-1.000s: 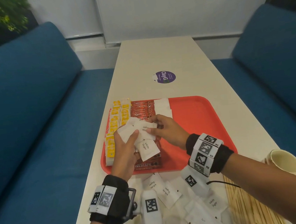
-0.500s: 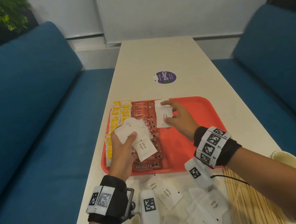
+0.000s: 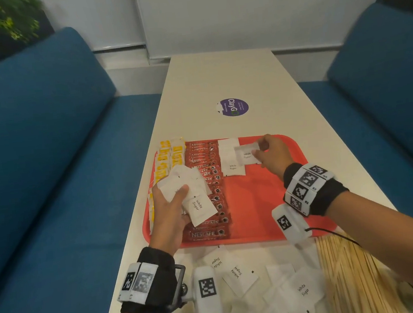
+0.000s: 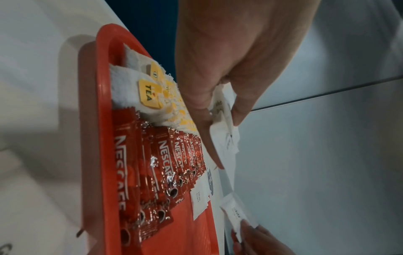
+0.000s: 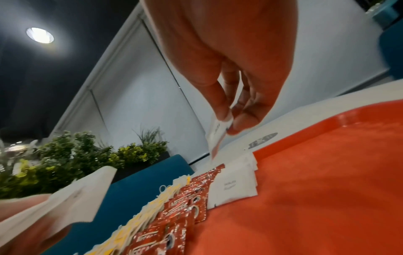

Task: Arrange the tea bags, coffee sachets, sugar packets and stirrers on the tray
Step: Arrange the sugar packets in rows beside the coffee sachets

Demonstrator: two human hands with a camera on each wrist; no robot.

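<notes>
My left hand (image 3: 170,211) grips a fan of sugar packets (image 3: 191,196) at frame left; tea bags (image 3: 167,160) and coffee sachets (image 3: 208,181) already line the tray (image 3: 268,200). Mid-frame, my right hand (image 3: 271,154) pinches one packet (image 3: 247,154) over the started sugar row — loose packets (image 3: 265,285) and stirrers (image 3: 347,269) wait at lower right.

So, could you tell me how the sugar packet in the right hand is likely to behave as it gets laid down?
The sugar packet looks light: the right hand pinches it by one edge. It seems slightly floppy, drooping in the wrist view. Lying flat like the placed packets, it probably won't roll.
</notes>
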